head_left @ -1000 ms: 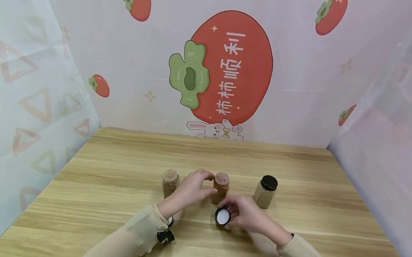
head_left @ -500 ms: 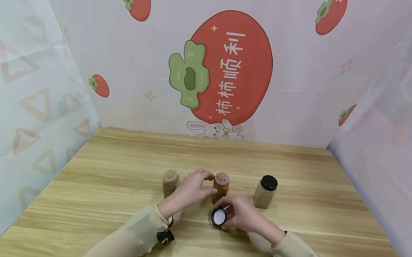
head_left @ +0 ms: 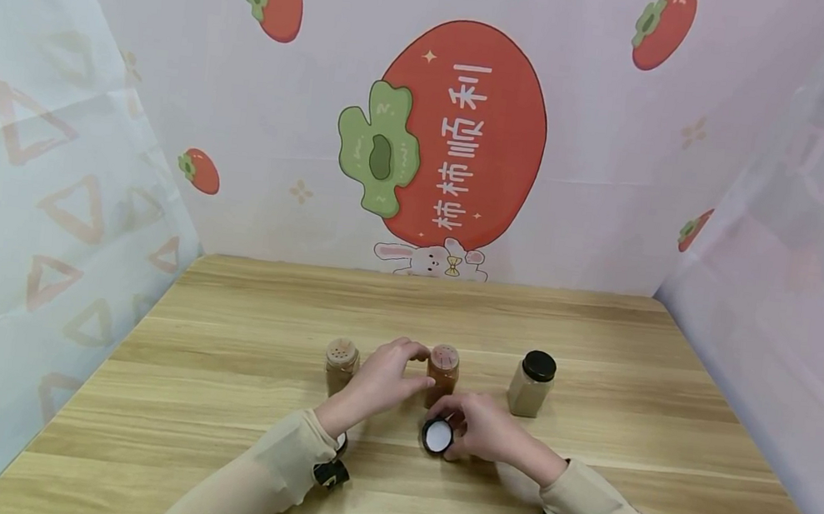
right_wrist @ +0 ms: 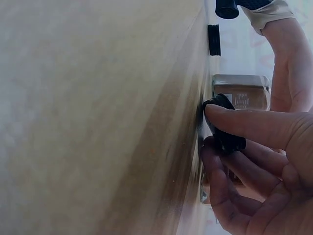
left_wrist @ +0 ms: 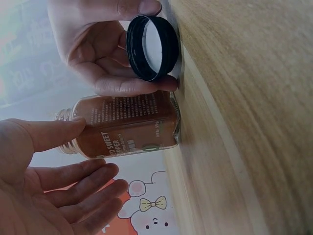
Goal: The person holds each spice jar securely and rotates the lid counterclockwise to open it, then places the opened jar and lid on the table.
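Note:
My left hand (head_left: 382, 379) holds a spice jar (head_left: 441, 381) of red-brown powder by its upper part, thumb on one side and fingers on the other. The jar stands upright, its perforated shaker top showing; in the left wrist view its label (left_wrist: 117, 142) reads partly "sweet pepper". My right hand (head_left: 490, 429) pinches a black screw lid (head_left: 437, 436) by its rim between thumb and fingers. The lid's white liner faces up, tilted, and its lower edge is right at the tabletop, in front of the jar.
An uncapped jar of brown powder (head_left: 342, 360) stands left, partly behind the left hand. Another black lid (right_wrist: 214, 40) lies on the table near the left wrist. To the right stands a capped jar of pale powder (head_left: 531, 387). Printed cloth surrounds the wooden table (head_left: 264, 300).
My right hand has shifted slightly left with the black lid and lowered it a little toward the tabletop. The left hand and the jars stay put.

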The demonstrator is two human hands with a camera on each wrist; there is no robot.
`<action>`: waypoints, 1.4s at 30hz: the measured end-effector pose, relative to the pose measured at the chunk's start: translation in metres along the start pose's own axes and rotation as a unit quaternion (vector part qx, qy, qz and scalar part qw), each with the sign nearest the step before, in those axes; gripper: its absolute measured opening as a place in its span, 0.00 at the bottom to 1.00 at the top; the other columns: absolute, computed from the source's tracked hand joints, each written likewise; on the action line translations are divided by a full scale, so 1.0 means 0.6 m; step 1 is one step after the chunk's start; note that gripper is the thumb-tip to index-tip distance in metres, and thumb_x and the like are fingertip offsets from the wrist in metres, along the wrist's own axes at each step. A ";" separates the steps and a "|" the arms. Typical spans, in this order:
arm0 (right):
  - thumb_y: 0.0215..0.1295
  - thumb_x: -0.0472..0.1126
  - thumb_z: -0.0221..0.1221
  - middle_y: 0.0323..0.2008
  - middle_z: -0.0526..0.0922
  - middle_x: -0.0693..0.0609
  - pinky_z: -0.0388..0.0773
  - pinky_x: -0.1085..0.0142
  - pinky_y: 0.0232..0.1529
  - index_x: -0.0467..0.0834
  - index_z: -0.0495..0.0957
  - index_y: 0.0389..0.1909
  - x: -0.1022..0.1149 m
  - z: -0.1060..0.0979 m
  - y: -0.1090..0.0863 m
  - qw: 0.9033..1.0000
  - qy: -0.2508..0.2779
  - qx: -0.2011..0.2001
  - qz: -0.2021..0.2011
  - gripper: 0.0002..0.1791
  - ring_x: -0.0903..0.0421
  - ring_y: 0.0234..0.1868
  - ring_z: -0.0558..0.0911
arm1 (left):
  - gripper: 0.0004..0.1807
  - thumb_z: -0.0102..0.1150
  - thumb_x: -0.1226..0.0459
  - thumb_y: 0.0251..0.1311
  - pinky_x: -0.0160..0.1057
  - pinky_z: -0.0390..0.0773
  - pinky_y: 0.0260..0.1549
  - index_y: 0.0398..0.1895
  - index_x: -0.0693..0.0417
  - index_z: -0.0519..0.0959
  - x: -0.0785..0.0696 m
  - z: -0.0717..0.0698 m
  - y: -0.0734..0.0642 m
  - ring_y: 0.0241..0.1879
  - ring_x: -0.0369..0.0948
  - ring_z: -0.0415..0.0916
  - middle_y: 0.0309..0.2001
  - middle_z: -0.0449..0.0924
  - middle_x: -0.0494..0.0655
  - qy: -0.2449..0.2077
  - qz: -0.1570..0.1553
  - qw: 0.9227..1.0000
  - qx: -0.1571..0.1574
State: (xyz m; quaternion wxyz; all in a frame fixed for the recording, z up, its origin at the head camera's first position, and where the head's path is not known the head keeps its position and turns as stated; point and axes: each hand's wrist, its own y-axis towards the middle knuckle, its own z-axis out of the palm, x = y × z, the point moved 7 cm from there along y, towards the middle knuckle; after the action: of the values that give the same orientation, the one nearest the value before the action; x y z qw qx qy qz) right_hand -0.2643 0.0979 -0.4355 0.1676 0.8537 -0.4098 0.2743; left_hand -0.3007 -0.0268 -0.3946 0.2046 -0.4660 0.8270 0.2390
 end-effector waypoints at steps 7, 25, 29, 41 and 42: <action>0.35 0.31 0.73 0.32 0.83 0.55 0.70 0.75 0.27 0.44 0.81 0.40 0.002 -0.002 0.000 0.999 -0.032 -0.016 -0.006 0.25 0.65 0.28 0.74 | 0.22 0.63 0.56 0.57 0.46 0.76 0.51 0.52 0.57 0.78 0.000 0.000 0.000 0.51 0.48 0.76 0.51 0.78 0.52 0.000 -0.003 1.000 -0.001; 0.36 0.28 0.71 0.37 0.84 0.50 0.77 0.71 0.36 0.41 0.81 0.41 0.010 0.003 -0.002 0.999 -0.036 -0.010 -0.019 0.24 0.60 0.36 0.81 | 0.22 0.65 0.57 0.56 0.47 0.76 0.51 0.52 0.58 0.78 0.000 0.002 0.001 0.51 0.49 0.77 0.51 0.79 0.53 -0.010 0.001 1.000 -0.004; 0.37 0.27 0.70 0.38 0.84 0.50 0.78 0.70 0.37 0.40 0.81 0.41 0.011 0.002 -0.001 1.000 -0.026 -0.005 -0.016 0.24 0.60 0.37 0.82 | 0.22 0.65 0.58 0.56 0.47 0.76 0.51 0.52 0.58 0.78 -0.001 0.000 0.002 0.51 0.49 0.77 0.50 0.79 0.52 -0.008 0.001 1.000 -0.008; 0.40 0.25 0.66 0.40 0.84 0.45 0.80 0.64 0.38 0.36 0.79 0.44 0.018 -0.018 -0.018 1.000 0.009 -0.020 -0.016 0.23 0.51 0.39 0.82 | 0.25 0.65 0.57 0.55 0.46 0.77 0.51 0.54 0.58 0.76 -0.005 -0.001 -0.008 0.51 0.48 0.77 0.52 0.78 0.53 0.006 -0.018 1.000 -0.012; 0.41 0.26 0.66 0.40 0.84 0.45 0.81 0.63 0.38 0.35 0.79 0.44 0.018 -0.022 -0.021 1.000 0.010 -0.023 -0.016 0.23 0.50 0.40 0.82 | 0.24 0.65 0.57 0.55 0.46 0.77 0.51 0.54 0.58 0.76 -0.005 -0.002 -0.010 0.52 0.48 0.77 0.52 0.78 0.52 0.006 -0.019 1.000 -0.016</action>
State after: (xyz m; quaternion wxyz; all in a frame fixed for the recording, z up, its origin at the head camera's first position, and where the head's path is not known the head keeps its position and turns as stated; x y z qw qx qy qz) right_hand -0.2530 0.1059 -0.4191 0.1956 0.8534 -0.4001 0.2710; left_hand -0.2943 -0.0280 -0.3930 0.1966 -0.4864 0.8153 0.2450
